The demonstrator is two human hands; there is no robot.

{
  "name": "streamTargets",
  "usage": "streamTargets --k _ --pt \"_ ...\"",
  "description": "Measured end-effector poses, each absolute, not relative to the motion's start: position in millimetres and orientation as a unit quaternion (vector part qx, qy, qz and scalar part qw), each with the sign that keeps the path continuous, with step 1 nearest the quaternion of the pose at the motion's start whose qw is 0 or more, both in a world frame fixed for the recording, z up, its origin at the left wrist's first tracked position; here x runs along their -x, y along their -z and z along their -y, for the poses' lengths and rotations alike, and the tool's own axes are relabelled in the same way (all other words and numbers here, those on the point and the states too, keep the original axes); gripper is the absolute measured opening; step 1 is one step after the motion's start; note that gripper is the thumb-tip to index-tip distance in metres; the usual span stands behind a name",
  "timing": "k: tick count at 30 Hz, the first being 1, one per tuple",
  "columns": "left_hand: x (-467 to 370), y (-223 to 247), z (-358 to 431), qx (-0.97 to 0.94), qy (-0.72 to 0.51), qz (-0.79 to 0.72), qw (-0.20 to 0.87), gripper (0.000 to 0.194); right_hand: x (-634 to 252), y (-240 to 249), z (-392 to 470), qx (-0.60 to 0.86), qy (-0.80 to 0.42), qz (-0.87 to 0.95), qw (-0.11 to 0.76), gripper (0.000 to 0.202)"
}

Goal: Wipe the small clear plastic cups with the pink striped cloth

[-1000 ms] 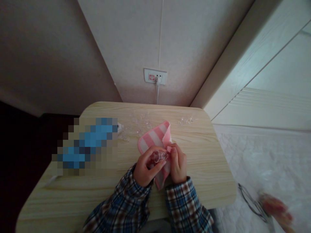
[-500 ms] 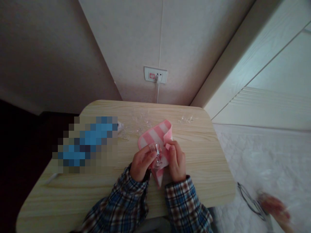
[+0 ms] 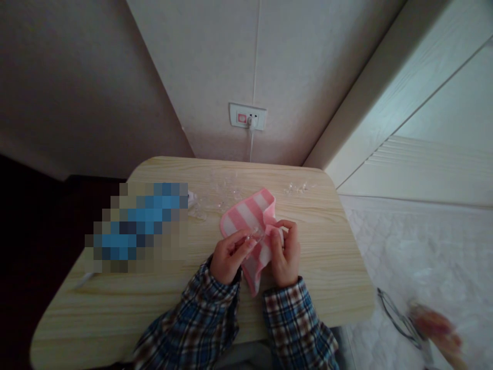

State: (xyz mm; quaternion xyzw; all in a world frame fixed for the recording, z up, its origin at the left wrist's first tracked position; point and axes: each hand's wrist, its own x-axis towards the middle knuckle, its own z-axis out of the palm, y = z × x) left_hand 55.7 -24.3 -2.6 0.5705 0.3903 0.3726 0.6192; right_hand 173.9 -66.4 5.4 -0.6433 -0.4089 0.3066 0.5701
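My left hand (image 3: 230, 257) pinches a small clear stemmed glass (image 3: 254, 236) between thumb and fingers. The glass lies tilted on its side, pointing toward my other hand. A pink-and-white striped cloth (image 3: 246, 211) spreads beneath both hands, its right part bunched up. With thumb and fingers closed, my right hand (image 3: 285, 254) grips that gathered part of the cloth against the right end of the glass. The cloth and fingers hide some of the glass.
Several clear glass items (image 3: 225, 190) stand behind the cloth on the wooden table (image 3: 327, 277), with more small clear pieces (image 3: 298, 188) at the back right. A pixelated blue object (image 3: 148, 218) is at left. A plug sits in the wall socket (image 3: 247, 116).
My left hand has turned the glass from nearly upright to lying sideways, toward the right hand. The right hand has shifted slightly right with the bunched cloth, now at the glass's end.
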Motion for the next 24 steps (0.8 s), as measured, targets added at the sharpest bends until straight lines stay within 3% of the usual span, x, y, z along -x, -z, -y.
streamTargets --k 6,15,24 --pt "-56 2 26 -0.647 -0.360 -0.428 0.518 0.029 -178 -17 68 0.652 -0.285 0.463 0.528 0.014" --pt "-57 3 25 -0.664 -0.362 -0.462 0.462 0.030 -177 -16 66 0.591 -0.302 0.501 0.555 0.022" --pt "-58 0 25 -0.619 -0.401 -0.471 0.485 0.031 -179 -14 64 0.584 -0.310 0.516 0.545 0.022"
